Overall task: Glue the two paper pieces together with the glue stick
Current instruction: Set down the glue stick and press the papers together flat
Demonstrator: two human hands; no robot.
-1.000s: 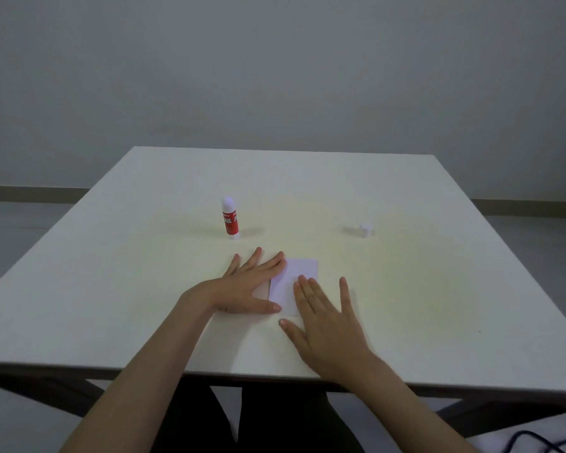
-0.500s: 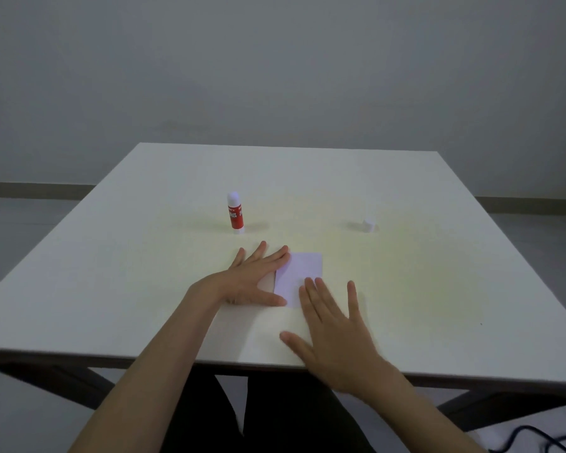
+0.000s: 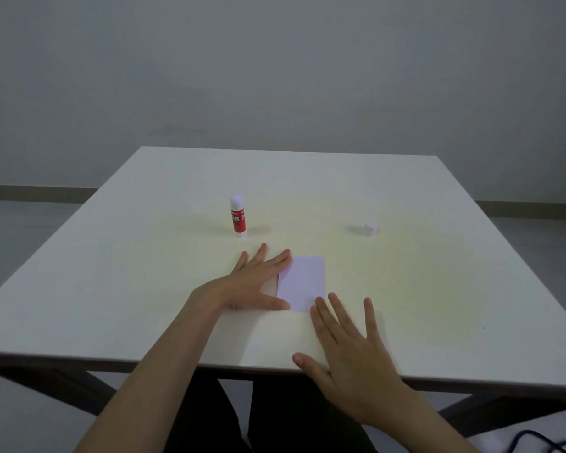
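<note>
A square white counter (image 3: pixel 406 197) on dark legs stands before a plain grey wall (image 3: pixel 275 67), with a pale floor (image 3: pixel 20 220) and dim light.

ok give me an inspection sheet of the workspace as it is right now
surface: white table, faint yellowish stain mid-top
job's things: pale paper flat near the front; glue stick upright behind it, uncapped; white cap apart to the right
clutter: nothing seen
hands: left hand flat, fingers spread, at the paper's left edge; right hand flat, fingertips at the paper's near edge; neither holds anything
cables: dark cable on the floor, bottom right
surroundings: plain grey wall, skirting, floor
</note>
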